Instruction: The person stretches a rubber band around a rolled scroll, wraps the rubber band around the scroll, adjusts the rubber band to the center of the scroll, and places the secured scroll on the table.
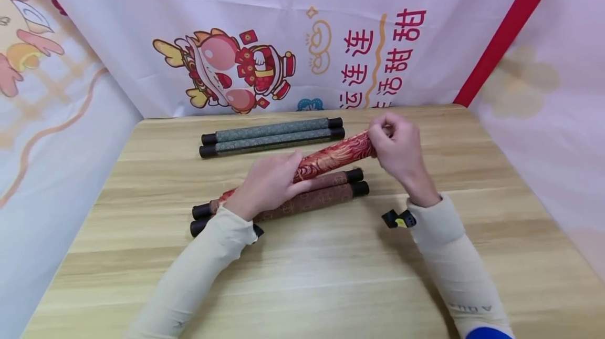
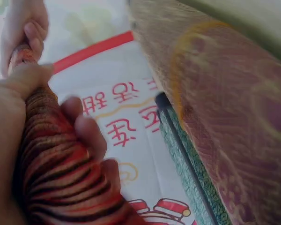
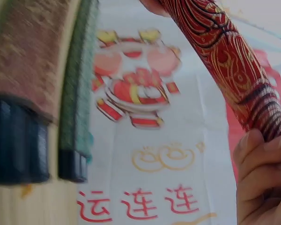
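Note:
A long red-and-gold patterned roll (image 1: 337,156) slants up to the right over the table, its surface creased into ridges in the left wrist view. My left hand (image 1: 266,184) grips it along its lower part, thumb and fingers curled round it. The far right end sits in my right hand (image 1: 398,145), whose fingers close round it and hide the tip. Just beneath the left hand lies a pair of brown patterned scroll rolls (image 1: 326,192) with black end caps, partly covered by that hand and the red roll.
Two green patterned scroll rolls (image 1: 279,133) with black caps lie side by side towards the back of the wooden table (image 1: 331,276). A white printed cloth (image 1: 302,23) hangs behind the table's back edge, with more cloth at both sides.

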